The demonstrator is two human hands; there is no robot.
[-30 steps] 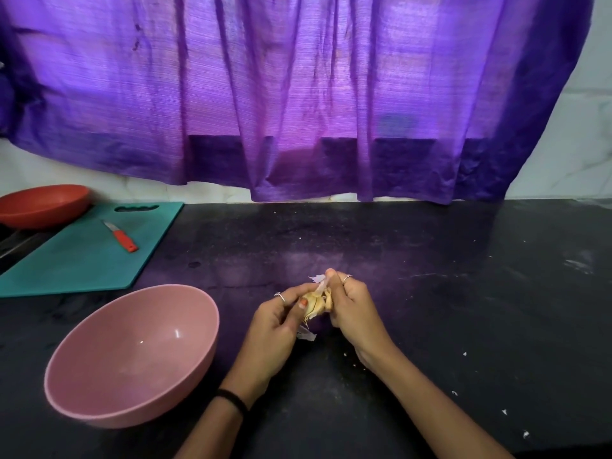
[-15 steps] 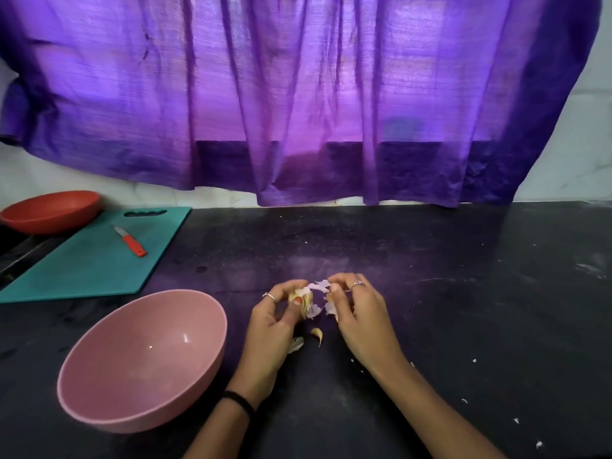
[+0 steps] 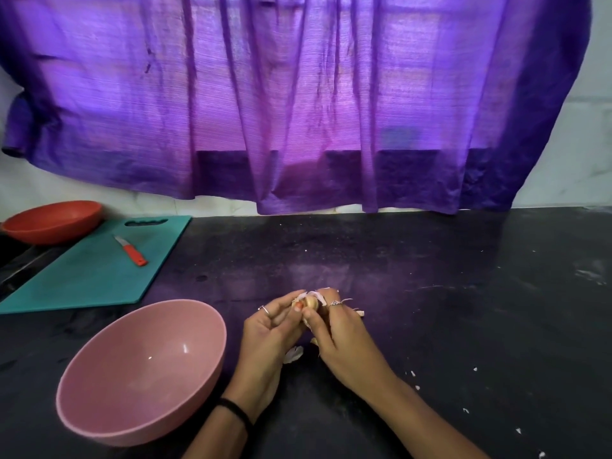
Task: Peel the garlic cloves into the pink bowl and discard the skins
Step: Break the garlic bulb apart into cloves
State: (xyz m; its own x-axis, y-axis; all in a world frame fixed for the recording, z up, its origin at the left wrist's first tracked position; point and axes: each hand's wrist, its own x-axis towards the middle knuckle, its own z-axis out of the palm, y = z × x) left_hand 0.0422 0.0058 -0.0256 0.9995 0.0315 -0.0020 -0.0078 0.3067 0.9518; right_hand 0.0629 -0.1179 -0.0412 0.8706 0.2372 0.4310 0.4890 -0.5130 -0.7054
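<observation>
Head view, the only one: biggest risk, as I read it, is the garlic (image 3: 310, 303) slipping out w/ the next tug at the skin, since it's pinched only at the fingertips and held over the black counter (image 3: 430, 326), not over the pink bowl (image 3: 142, 376); a loose clove would drop on the counter or roll, prob not into the bowl. Second risk: bits of skin scatter further, as white flecks already dot the counter at right, so the discard step gets messier. Third, less likely: a forearm nudges the bowl, which sits just beside the left wrist. Left hand (image 3: 268, 336) has thumb and fingers curled round the garlic from the left side, gripping it; right hand (image 3: 337, 332) pinches it from the right, fingers curled over the top w/ papery skin sticking out past them. Garlic sits between the two sets of fingertips, touching both, above the counter. A skin piece (image 3: 294, 354) lies on the counter below the hands, between the wrists. Bowl is left of the hands, near, and looks to hold no cloves yet. Can't tell how much skin is left on the garlic.
</observation>
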